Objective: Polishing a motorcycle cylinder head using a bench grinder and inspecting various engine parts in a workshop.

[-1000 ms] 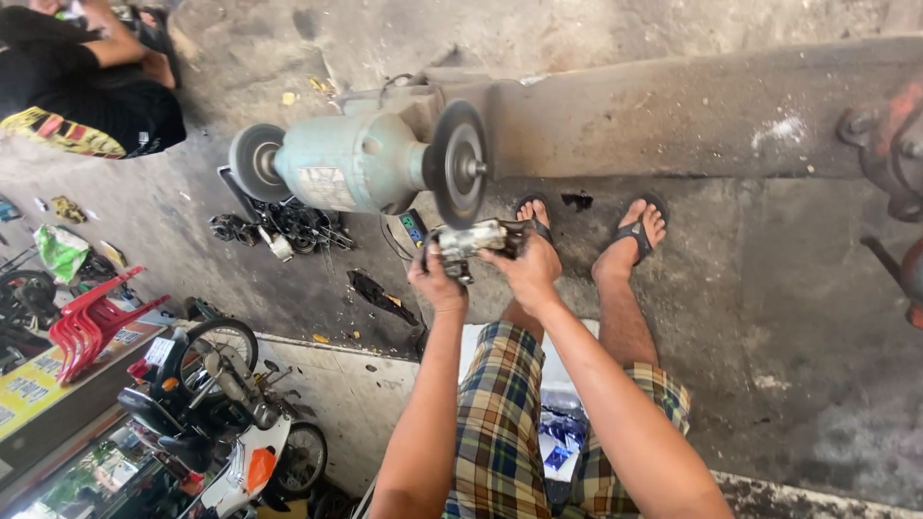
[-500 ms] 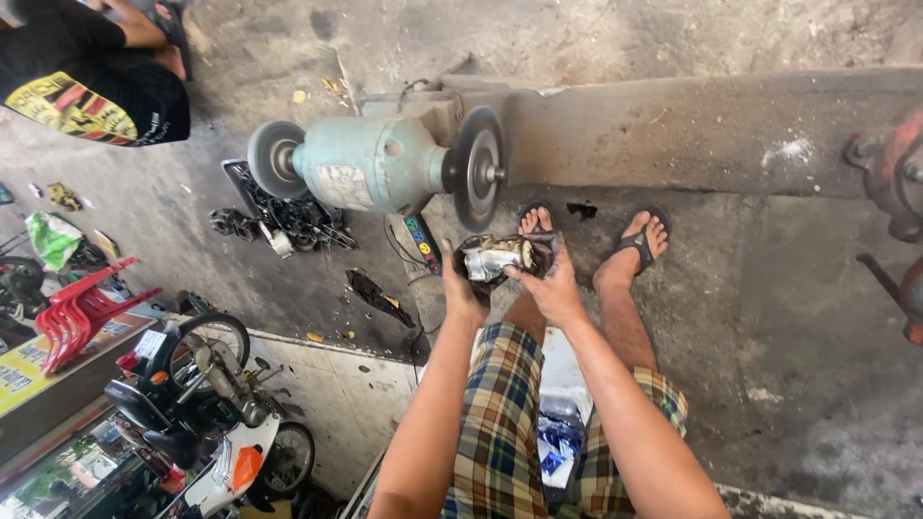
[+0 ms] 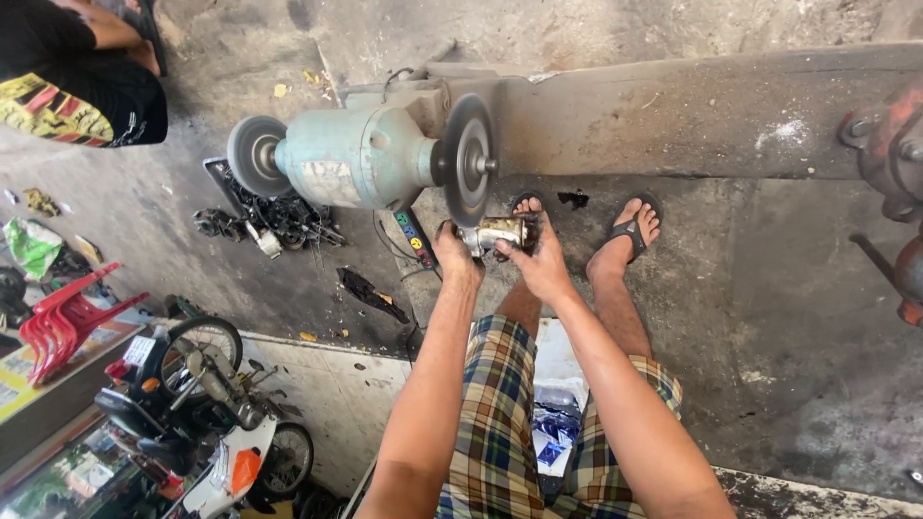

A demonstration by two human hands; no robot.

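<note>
Both hands' grip (image 3: 500, 252) on metal part (image 3: 500, 232)

Pale green bench grinder (image 3: 361, 154) with dark grey wheels, a silvery metal part (image 3: 500, 233), plaid shorts (image 3: 500, 423) in green, red and cream, black sandals (image 3: 630, 231), red plastic chair (image 3: 62, 322).

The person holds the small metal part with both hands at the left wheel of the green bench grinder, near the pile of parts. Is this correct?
Not quite: the metal part, held by left hand and right hand, is at the grinder's right wheel, as the head view shows.
</note>
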